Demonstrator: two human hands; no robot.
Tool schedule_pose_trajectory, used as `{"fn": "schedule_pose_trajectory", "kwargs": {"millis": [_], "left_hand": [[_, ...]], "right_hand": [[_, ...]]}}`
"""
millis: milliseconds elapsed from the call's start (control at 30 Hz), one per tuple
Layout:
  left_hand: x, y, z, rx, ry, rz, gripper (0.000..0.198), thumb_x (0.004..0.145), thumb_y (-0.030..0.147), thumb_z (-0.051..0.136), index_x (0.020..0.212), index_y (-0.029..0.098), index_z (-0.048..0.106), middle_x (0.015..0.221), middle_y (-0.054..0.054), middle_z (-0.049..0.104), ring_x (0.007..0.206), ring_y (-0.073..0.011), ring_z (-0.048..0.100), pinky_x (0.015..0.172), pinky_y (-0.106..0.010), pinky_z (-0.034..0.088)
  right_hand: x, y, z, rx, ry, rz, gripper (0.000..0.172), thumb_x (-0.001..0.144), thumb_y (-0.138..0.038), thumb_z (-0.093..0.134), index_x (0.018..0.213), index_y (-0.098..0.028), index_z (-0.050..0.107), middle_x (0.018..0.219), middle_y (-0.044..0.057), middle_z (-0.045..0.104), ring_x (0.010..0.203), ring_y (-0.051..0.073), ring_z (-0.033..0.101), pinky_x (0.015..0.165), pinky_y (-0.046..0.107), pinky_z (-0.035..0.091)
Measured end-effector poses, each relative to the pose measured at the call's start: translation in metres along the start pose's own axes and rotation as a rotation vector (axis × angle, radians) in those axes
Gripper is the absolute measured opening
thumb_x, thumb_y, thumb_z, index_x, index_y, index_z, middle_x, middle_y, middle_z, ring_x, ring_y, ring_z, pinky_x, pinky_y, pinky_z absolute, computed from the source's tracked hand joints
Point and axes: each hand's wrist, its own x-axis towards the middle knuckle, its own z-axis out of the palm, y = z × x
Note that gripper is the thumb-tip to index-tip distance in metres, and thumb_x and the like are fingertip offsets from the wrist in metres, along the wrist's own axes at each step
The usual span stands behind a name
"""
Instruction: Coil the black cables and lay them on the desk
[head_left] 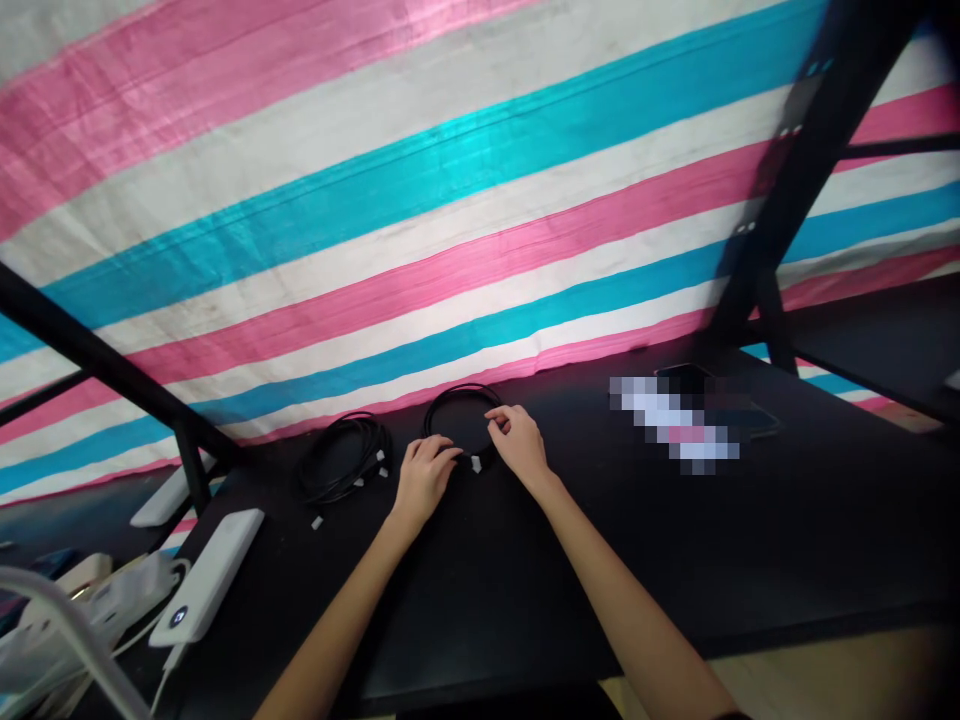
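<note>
A black cable (459, 388) lies in a loop on the black table, with a small white connector (476, 464) at its near side. My left hand (429, 474) is at the loop's lower left, fingers bent and pressed together on the cable near the connector. On the loop's right side, my right hand (516, 438) has thumb and forefinger pinched on the cable. Left of my left hand lies a coiled bundle of black cables (324, 488) with several pale connectors.
A white power bank (210, 575) with a lead stands left on the table (675, 550). White power strips (124, 595) are at the lower left. A phone (757, 418) and a blurred item (679, 425) lie right. Dark frame bars and striped sheeting (450, 180) rise behind.
</note>
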Motion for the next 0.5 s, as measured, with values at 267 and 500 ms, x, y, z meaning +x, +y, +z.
{"fn": "schedule_pose_trajectory", "kwargs": {"millis": [267, 500], "left_hand": [[-0.018, -0.001, 0.001, 0.099, -0.029, -0.008, 0.034, 0.085, 0.006, 0.05, 0.11, 0.022, 0.067, 0.115, -0.009, 0.066, 0.11, -0.0277, 0.056, 0.086, -0.043, 0.045], [-0.009, -0.003, -0.001, 0.135, -0.115, 0.018, 0.032, 0.087, 0.011, 0.048, 0.108, 0.023, 0.069, 0.109, -0.009, 0.068, 0.105, -0.0273, 0.058, 0.087, -0.044, 0.045]], "right_hand": [[-0.001, -0.008, -0.005, -0.04, -0.07, 0.035, 0.018, 0.079, -0.018, 0.053, 0.088, -0.022, 0.068, 0.086, 0.001, 0.063, 0.07, 0.013, 0.057, 0.063, 0.025, 0.04], [-0.006, -0.007, -0.006, -0.127, -0.23, -0.082, 0.012, 0.081, -0.024, 0.06, 0.082, -0.024, 0.072, 0.089, 0.001, 0.066, 0.077, 0.016, 0.062, 0.065, 0.025, 0.041]]}}
